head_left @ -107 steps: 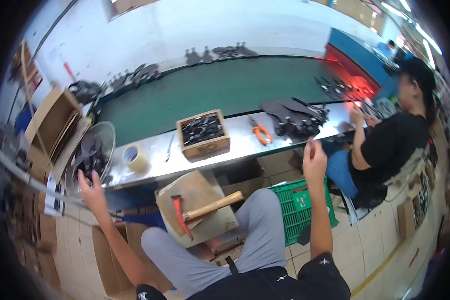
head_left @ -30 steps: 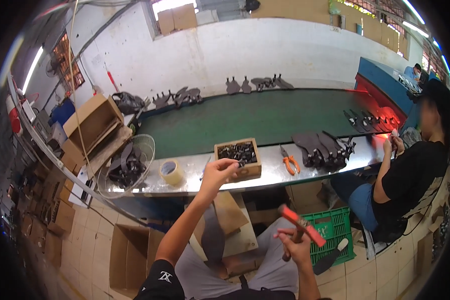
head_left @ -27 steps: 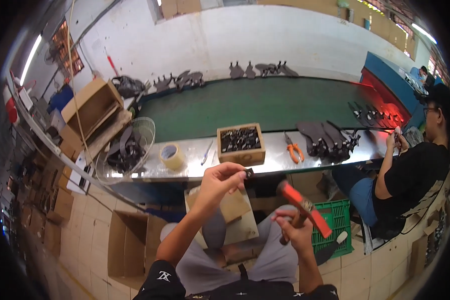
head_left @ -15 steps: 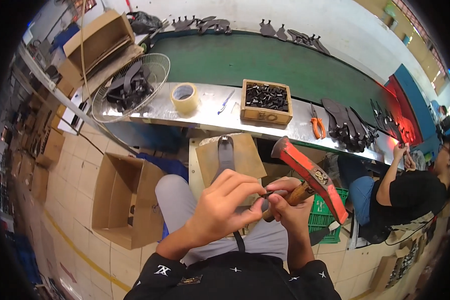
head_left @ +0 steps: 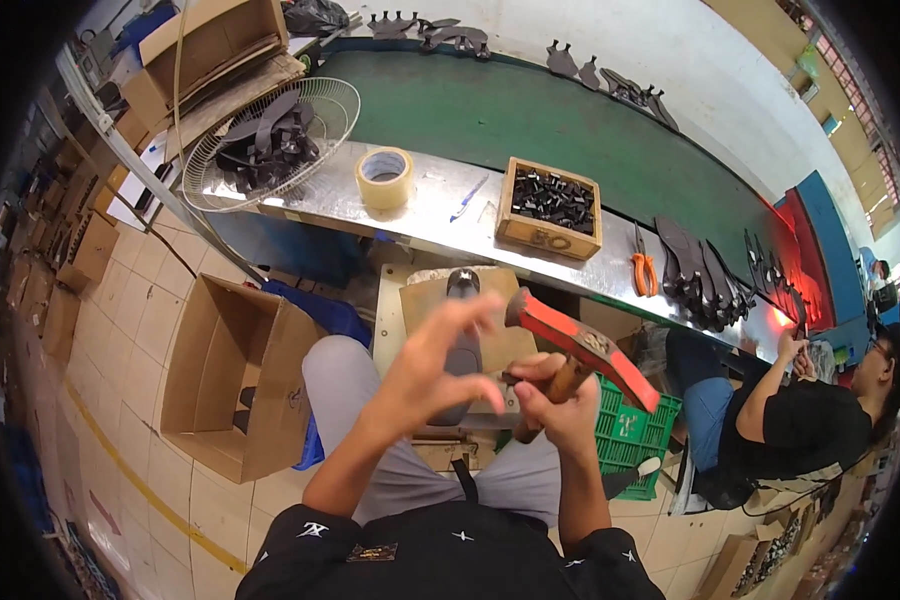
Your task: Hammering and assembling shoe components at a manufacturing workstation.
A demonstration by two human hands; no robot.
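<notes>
My left hand (head_left: 432,368) is lifted with its fingers spread and holds nothing; the fingertips are blurred by motion. In my right hand (head_left: 562,408) is a hammer (head_left: 592,348) with a red head and a wooden handle, gripped close below the head. A small dark piece (head_left: 511,378) sticks out at the right thumb and forefinger; its kind cannot be made out. Partly behind my left hand, a dark, sole-shaped piece (head_left: 462,350) with a shiny heel end rests over a brown board (head_left: 425,310) in front of my knees.
A wooden box (head_left: 550,240) of small black pieces, pliers (head_left: 644,272), a pen (head_left: 467,200), a tape roll (head_left: 384,190) and a wire basket (head_left: 198,180) line the metal ledge. Beyond runs a green belt (head_left: 530,110). A cardboard box (head_left: 270,420) stands left, a green crate (head_left: 635,435) right, near a co-worker (head_left: 800,410).
My left hand has come away from the right and opened. The right hand still grips the hammer, whose head has shifted left. The whole view has turned slightly.
</notes>
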